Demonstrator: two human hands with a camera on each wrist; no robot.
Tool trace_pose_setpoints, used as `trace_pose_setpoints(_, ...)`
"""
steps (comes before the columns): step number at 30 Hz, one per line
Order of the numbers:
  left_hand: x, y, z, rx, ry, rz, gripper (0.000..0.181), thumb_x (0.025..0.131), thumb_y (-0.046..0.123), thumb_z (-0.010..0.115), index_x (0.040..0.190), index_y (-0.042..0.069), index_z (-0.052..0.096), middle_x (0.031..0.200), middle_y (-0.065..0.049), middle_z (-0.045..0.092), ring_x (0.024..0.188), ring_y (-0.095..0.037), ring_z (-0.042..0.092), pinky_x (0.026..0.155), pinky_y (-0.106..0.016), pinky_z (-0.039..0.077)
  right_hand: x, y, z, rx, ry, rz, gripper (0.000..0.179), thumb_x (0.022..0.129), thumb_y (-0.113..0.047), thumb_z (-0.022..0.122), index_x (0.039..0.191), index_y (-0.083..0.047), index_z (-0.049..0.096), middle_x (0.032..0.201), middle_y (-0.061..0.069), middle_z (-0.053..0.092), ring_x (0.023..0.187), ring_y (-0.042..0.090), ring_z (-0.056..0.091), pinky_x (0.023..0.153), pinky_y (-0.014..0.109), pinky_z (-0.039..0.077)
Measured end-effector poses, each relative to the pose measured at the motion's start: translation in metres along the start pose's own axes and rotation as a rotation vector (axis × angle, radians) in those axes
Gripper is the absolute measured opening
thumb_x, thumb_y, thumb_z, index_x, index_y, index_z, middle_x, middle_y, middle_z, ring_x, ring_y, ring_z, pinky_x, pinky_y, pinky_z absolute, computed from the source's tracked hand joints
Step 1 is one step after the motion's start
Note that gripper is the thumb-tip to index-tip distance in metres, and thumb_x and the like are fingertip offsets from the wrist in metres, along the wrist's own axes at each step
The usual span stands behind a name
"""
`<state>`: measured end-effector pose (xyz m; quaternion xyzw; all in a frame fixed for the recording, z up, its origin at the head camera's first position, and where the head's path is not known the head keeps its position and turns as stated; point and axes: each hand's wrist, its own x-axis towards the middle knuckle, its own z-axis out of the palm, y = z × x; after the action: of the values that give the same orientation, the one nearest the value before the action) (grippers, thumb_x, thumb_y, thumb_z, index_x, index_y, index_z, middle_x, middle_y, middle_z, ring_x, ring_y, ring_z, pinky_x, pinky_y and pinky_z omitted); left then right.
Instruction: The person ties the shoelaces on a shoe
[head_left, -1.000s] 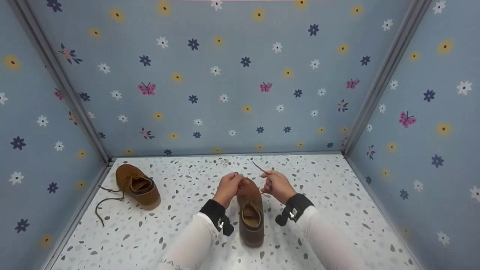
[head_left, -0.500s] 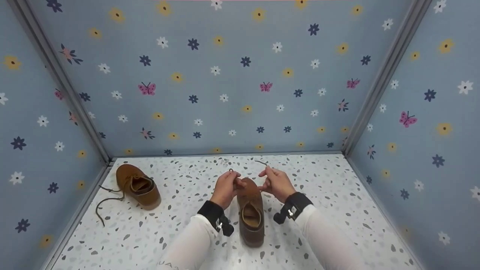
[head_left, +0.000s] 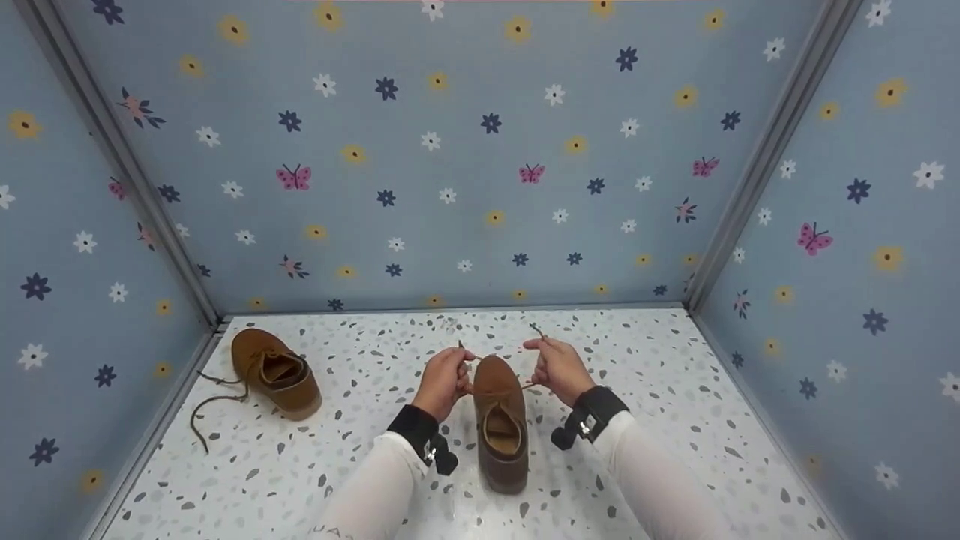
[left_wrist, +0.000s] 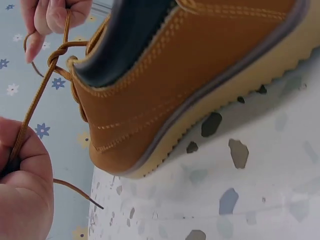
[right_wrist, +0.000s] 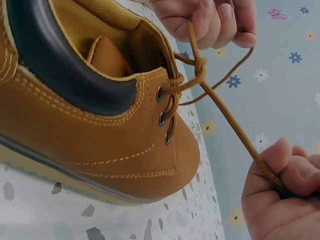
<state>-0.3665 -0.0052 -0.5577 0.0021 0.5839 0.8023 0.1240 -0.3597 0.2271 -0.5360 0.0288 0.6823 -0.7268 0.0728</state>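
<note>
A brown lace-up shoe (head_left: 500,416) stands on the floor between my hands, toe away from me. My left hand (head_left: 442,382), beside its left side, grips one end of the brown shoelace (left_wrist: 34,107). On the other side my right hand (head_left: 561,371) holds the other end, its tip poking up past the fingers. In the right wrist view the lace runs taut from my right hand (right_wrist: 285,185) to a knot (right_wrist: 200,67) above the eyelets. The left wrist view shows a loose lace tip hanging below my left hand (left_wrist: 25,175).
A second brown shoe (head_left: 276,375) sits at the left, its lace (head_left: 202,409) untied and trailing on the floor. The speckled white floor (head_left: 375,352) is bounded by blue flowered panels (head_left: 450,172) at the back and both sides.
My left hand has drawn away leftward from the shoe's toe, widening the gap between the hands. My right hand has shifted slightly, and its lace tip points another way. Both shoes stay put.
</note>
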Motion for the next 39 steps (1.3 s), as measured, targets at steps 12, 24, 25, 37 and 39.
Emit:
trace_pose_setpoints(12, -0.004, 0.000, -0.002, 0.079, -0.034, 0.029, 0.027, 0.111, 0.018, 0.043, 0.106, 0.000, 0.062, 0.071, 0.005, 0.042, 0.055, -0.008, 0.034, 0.055, -0.025, 0.038, -0.001, 0.006, -0.010, 0.045, 0.066, 0.053, 0.041, 0.114, -0.035, 0.043, 0.088, -0.008, 0.059, 0.062, -0.001, 0.055, 0.066, 0.018, 0.066, 0.078, 0.041, 0.064)
trace_pose_setpoints(24, -0.009, 0.001, -0.004, 0.179, -0.080, 0.035, 0.025, 0.111, 0.022, 0.046, 0.103, 0.008, 0.065, 0.065, 0.008, 0.037, 0.054, -0.008, 0.033, 0.055, -0.023, 0.037, -0.001, 0.009, -0.010, 0.044, 0.041, 0.040, 0.043, 0.115, -0.039, 0.035, 0.085, -0.012, 0.048, 0.060, -0.006, 0.029, 0.052, 0.013, 0.032, 0.061, 0.032, 0.045)
trace_pose_setpoints(25, -0.009, 0.001, -0.004, 0.184, -0.081, 0.034, 0.025, 0.111, 0.022, 0.046, 0.103, 0.008, 0.065, 0.064, 0.008, 0.037, 0.054, -0.008, 0.033, 0.055, -0.023, 0.037, -0.001, 0.010, -0.010, 0.031, 0.038, 0.036, 0.043, 0.115, -0.040, 0.035, 0.085, -0.011, 0.049, 0.060, -0.006, 0.029, 0.052, 0.013, 0.030, 0.059, 0.031, 0.042)
trace_pose_setpoints(37, -0.006, 0.003, -0.012, 0.285, -0.029, 0.006, 0.028, 0.109, 0.021, 0.048, 0.107, -0.001, 0.064, 0.063, 0.008, 0.035, 0.051, -0.007, 0.030, 0.051, -0.023, 0.032, 0.002, 0.017, -0.019, -0.054, 0.066, 0.022, 0.043, 0.113, -0.039, 0.041, 0.092, -0.005, 0.057, 0.054, -0.006, 0.032, 0.049, 0.011, 0.032, 0.053, 0.029, 0.039)
trace_pose_setpoints(39, -0.006, 0.003, -0.014, 0.307, -0.022, 0.008, 0.029, 0.108, 0.021, 0.048, 0.108, -0.002, 0.065, 0.063, 0.008, 0.035, 0.051, -0.007, 0.031, 0.050, -0.022, 0.032, 0.002, 0.018, -0.020, -0.067, 0.077, 0.017, 0.042, 0.113, -0.038, 0.042, 0.091, -0.006, 0.057, 0.052, -0.006, 0.032, 0.048, 0.012, 0.032, 0.052, 0.029, 0.039)
